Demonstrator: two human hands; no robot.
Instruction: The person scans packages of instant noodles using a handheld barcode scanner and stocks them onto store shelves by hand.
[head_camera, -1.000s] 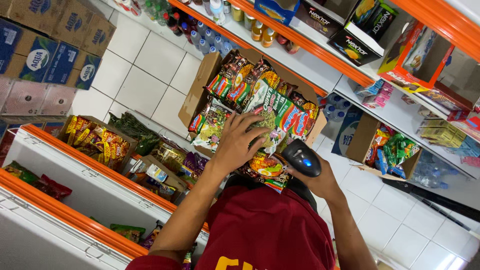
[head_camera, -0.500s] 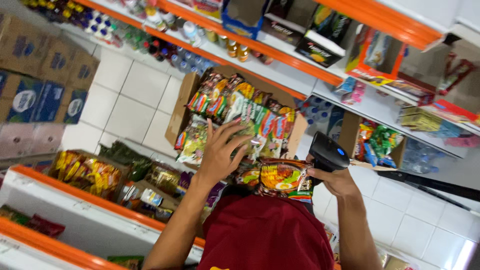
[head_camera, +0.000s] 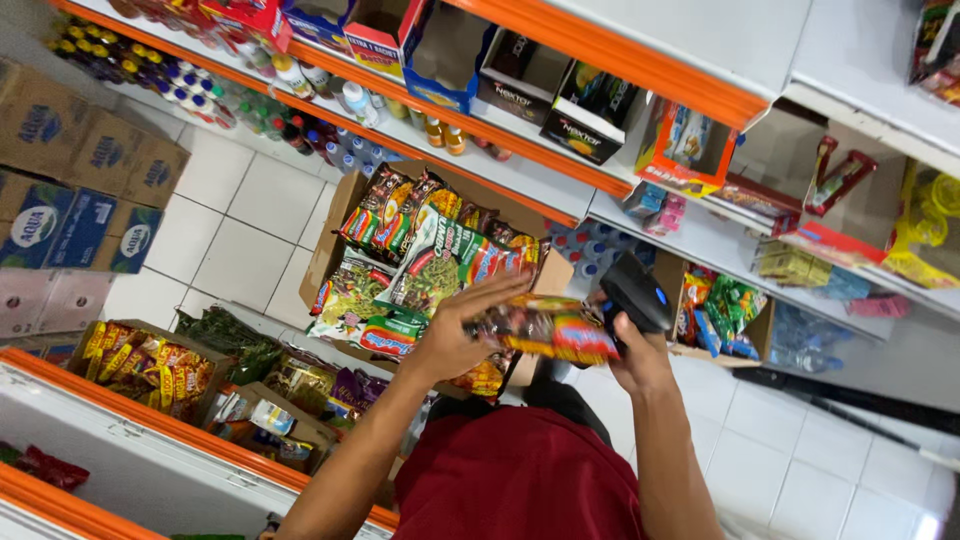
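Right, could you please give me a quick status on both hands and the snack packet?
Left hand grips snack packet, held level above the open carton. Right hand holds black scanner right beside the packet. Nothing between them.

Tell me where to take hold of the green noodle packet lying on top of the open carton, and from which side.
Grip the green noodle packet by its crimped lower end seal, coming from the aisle side below the carton. It lies flat and face up on the other packets, so the thin sealed edge probably pinches more easily than the padded middle. The left hand already holds another packet.
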